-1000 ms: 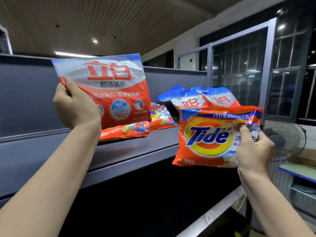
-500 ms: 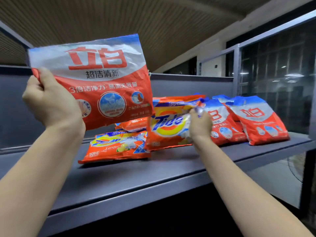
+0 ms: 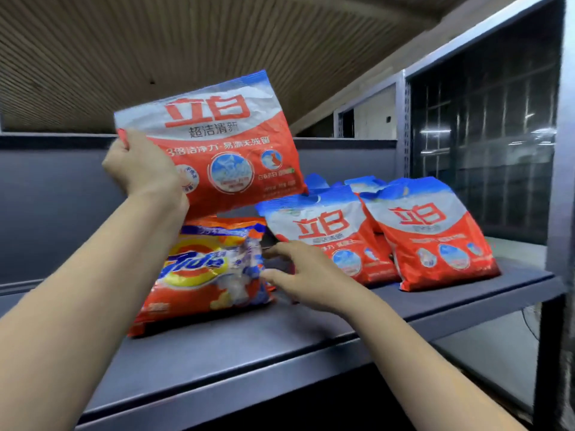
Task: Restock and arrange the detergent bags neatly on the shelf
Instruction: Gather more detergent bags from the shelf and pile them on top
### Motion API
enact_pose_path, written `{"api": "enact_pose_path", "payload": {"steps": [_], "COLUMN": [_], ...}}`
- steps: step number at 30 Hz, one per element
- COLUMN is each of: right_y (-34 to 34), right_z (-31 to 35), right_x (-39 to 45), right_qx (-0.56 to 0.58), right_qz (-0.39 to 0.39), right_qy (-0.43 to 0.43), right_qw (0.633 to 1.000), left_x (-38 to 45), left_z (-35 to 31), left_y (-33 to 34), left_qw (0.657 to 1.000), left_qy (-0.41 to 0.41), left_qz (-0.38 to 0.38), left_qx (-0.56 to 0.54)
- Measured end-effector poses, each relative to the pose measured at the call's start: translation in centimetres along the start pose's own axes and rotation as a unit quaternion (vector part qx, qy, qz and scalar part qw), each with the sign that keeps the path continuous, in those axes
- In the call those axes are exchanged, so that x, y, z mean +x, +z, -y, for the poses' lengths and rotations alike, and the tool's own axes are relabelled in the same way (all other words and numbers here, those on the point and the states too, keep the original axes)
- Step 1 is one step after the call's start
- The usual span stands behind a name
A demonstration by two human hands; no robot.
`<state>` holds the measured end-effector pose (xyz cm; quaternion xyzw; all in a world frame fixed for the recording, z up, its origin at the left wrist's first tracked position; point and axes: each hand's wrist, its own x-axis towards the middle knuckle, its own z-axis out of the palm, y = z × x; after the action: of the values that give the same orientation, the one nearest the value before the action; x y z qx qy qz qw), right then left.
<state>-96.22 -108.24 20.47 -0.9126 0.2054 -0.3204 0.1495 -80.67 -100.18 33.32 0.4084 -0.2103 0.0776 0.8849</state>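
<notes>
Aloft, left hand (image 3: pixel 141 169) grip round red bag (image 3: pixel 224 150).

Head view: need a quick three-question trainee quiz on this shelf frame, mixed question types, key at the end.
1. True or false: the left hand holds a red and white bag up in the air, above the shelf.
2. Multiple choice: the orange Tide bag is A) lying on the shelf, B) lifted by the right hand, C) hanging from a hook.
3. Short answer: how many red and white bags stand in plain view at the right of the shelf?

Key
1. True
2. A; the right hand's fingers are spread at its edge.
3. Two, with more partly hidden behind.
</notes>
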Motion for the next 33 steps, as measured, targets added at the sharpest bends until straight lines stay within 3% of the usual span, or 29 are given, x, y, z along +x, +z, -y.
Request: {"api": "enact_pose_path", "payload": {"steps": [1,5,7,9,12,13,15,18,23,27,33], "right_y": [-1.1,-4.6,-5.6,-6.2,-6.4,-6.4,-6.3,-6.0,-5.9,-5.8,-5.2], "right_z": [-0.8,-4.6,-6.6,-8.4,-10.5,-11.0,-11.7,-12.1,-12.4,-11.9,-9.9], "right_x": [-0.6,-2.0,-2.3,-2.3,-2.1,-2.1,-2.0,-2.0,-2.2,-2.2,-2.6], "right_qx": [0.005,0.021,0.023,0.015,-0.004,-0.004,-0.002,0.001,0.002,0.004,0.025], "right_qz": [-0.011,-0.055,-0.077,-0.076,-0.047,-0.038,-0.026,-0.018,-0.018,-0.026,-0.074], "right_qy": [-0.008,0.001,0.021,0.041,0.057,0.064,0.078,0.08,0.067,0.056,0.047], "right_qw": [1.0,0.998,0.997,0.996,0.997,0.997,0.997,0.997,0.998,0.998,0.996], "left_x": [-0.3,-1.6,-3.1,-5.4,-8.1,-8.2,-7.7,-7.4,-8.7,-9.0,-9.7], "left_z": [0.4,4.8,8.4,12.5,16.3,16.5,16.5,16.4,15.8,13.9,10.6], "left_y": [1.9,8.8,10.6,11.4,10.7,10.4,9.8,9.3,8.1,6.9,3.8], "left_qw": [0.999,0.995,0.964,0.878,0.704,0.672,0.641,0.641,0.689,0.696,0.719], "left_qy": [-0.015,-0.042,-0.025,0.014,0.101,0.112,0.13,0.152,0.168,0.176,0.169], "left_qz": [-0.01,-0.012,0.042,0.173,0.338,0.368,0.394,0.394,0.37,0.343,0.309], "left_qx": [-0.029,0.09,0.259,0.445,0.616,0.633,0.646,0.641,0.6,0.606,0.599]}}
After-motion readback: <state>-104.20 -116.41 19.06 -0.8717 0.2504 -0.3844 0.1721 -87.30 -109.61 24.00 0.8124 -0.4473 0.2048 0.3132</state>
